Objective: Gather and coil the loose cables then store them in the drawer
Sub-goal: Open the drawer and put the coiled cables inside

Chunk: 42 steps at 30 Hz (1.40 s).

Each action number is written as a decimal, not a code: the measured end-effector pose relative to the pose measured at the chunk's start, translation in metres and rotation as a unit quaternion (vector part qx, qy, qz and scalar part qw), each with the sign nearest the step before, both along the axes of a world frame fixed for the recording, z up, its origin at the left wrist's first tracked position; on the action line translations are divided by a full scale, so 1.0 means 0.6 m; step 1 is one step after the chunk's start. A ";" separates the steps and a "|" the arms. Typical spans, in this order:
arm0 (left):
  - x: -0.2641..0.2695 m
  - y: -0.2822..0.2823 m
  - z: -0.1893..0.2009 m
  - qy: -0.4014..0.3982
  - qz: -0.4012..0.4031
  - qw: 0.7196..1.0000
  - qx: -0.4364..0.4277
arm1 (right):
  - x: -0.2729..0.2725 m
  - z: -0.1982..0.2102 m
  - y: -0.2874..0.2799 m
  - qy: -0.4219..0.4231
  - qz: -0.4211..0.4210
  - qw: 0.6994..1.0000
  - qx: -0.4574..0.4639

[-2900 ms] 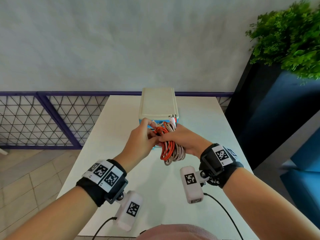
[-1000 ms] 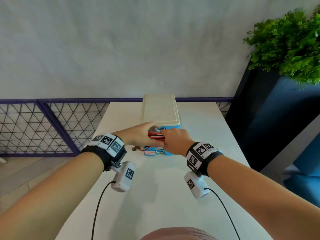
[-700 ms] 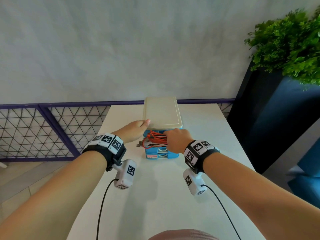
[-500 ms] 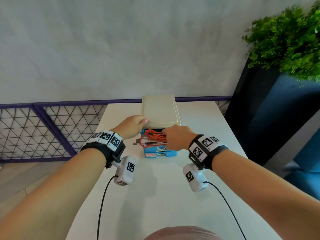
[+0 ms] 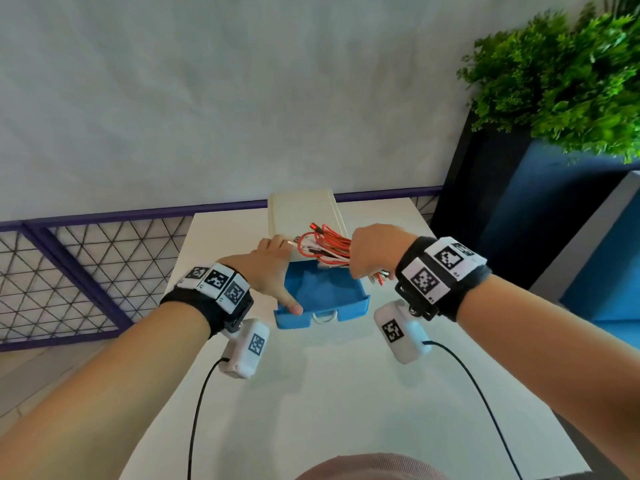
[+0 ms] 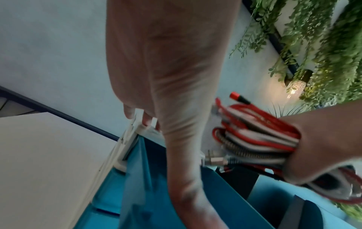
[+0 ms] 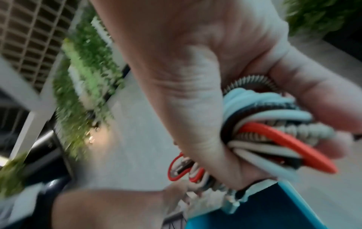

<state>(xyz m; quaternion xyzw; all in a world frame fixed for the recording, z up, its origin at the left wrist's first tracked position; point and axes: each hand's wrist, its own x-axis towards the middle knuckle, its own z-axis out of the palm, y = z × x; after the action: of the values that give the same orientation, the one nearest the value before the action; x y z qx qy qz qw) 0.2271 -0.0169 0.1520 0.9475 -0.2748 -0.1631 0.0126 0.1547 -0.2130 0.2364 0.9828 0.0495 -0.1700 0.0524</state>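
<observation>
A blue drawer (image 5: 360,301) stands pulled out of the cream drawer unit (image 5: 304,211) on the white table; its inside shows nothing in it. My right hand (image 5: 372,252) grips a coiled bundle of red, white and braided cables (image 5: 323,244) just above the drawer's back end. In the right wrist view my right hand's fingers (image 7: 313,100) are curled round the cable bundle (image 7: 264,131). My left hand (image 5: 268,271) lies spread, fingers on the unit's top front edge, thumb along the drawer's left rim. The left wrist view shows my left hand (image 6: 166,77), the drawer (image 6: 137,178) and the cable bundle (image 6: 254,139).
The table (image 5: 311,393) is narrow, with edges close on both sides. A purple mesh railing (image 5: 86,271) runs at the left and behind. A dark planter (image 5: 485,209) with a green plant (image 5: 571,74) stands at the right. Black camera leads hang from both wrists.
The top drawer has slid out toward me. My right hand has lifted the cable bundle from the drawer front to above it. My left thumb now lies on the drawer's rim.
</observation>
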 end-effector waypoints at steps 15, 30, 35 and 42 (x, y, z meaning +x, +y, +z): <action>-0.039 0.007 0.016 0.054 0.001 0.994 -0.093 | 0.020 -0.106 0.129 0.054 -0.069 0.972 -0.218; -0.045 0.020 0.011 0.056 -0.019 0.997 -0.055 | 0.050 -0.112 0.137 0.042 -0.034 0.995 -0.079; -0.045 0.025 0.005 0.028 -0.040 0.999 0.014 | 0.041 -0.129 0.116 0.044 -0.006 0.987 0.153; -0.049 0.017 -0.003 0.021 -0.027 0.998 0.056 | 0.010 -0.116 -0.012 -0.042 -0.177 0.936 0.300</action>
<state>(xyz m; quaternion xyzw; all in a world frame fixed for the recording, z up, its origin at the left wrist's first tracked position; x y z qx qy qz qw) 0.1979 -0.0068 0.1503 0.9352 -0.2907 -0.1982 -0.0392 0.1606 -0.2199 0.1671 0.9518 -0.0791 -0.1123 -0.2742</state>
